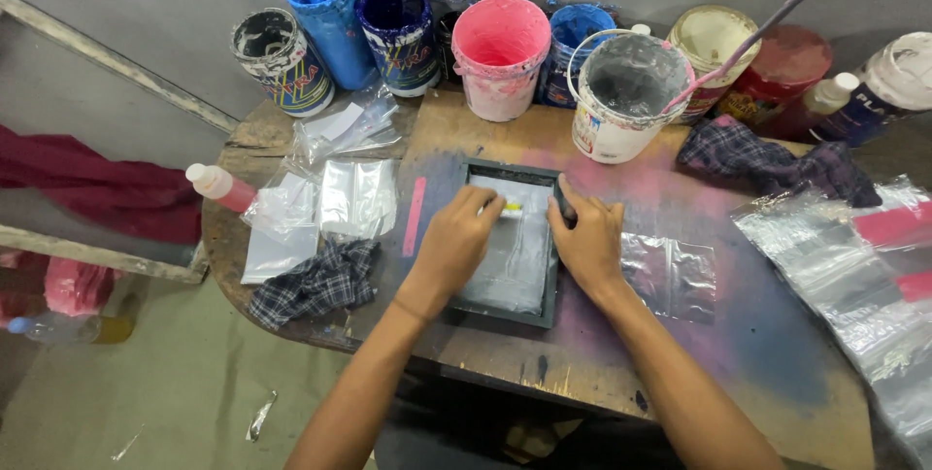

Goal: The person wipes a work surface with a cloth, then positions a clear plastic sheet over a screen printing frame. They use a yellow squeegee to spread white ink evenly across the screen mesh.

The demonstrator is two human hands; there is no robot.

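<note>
A small dark-framed printing screen [547,307] lies flat on the stained wooden table [582,353]. My left hand [456,242] rests inside the frame, its fingers closed on a small squeegee with a yellowish edge [512,206] near the frame's top. My right hand [587,242] presses down on the frame's right edge, fingers curled over the rim. A clear plastic bag [670,276] lies on the table right of the frame.
Paint tubs line the back: a pink bucket [500,54], blue tubs [330,14], a white bucket [626,96] with a stirring stick. Plastic bags [354,196] and a checked rag [316,284] lie left, another rag [767,161] right, more bags [854,276] far right.
</note>
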